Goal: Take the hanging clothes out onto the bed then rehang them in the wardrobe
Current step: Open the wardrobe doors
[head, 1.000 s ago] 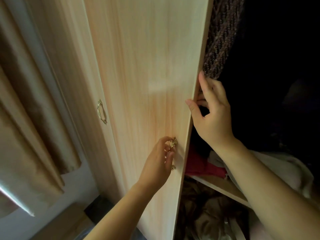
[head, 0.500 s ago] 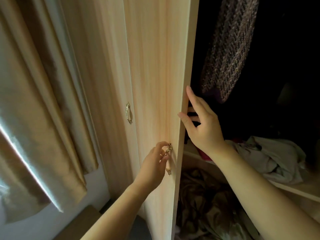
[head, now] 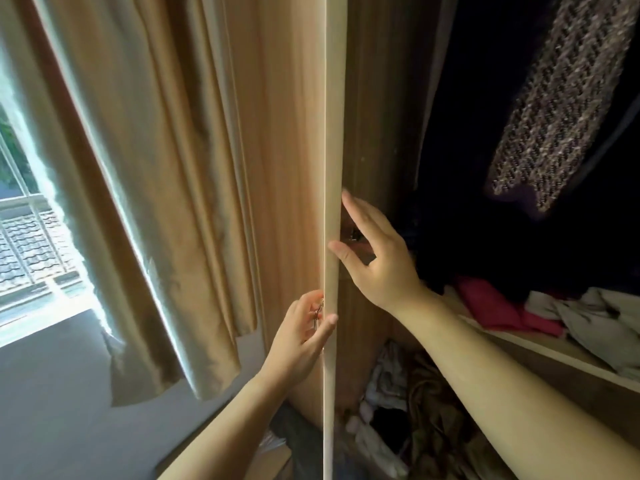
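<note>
The light wooden wardrobe door stands swung out, its edge turned straight at me. My left hand pinches the small brass handle on the door's outer face. My right hand lies with straight fingers against the door's inner side, thumb touching its edge. Inside the dark wardrobe a brown knitted garment hangs at the upper right.
A beige curtain hangs left of the door beside a bright window. A shelf holds a crumpled red cloth and pale clothes. More bundled clothes fill the compartment below.
The door has swung further open, from showing its broad face to edge-on. Both hands stayed on it and the wardrobe's inside has come into view.
</note>
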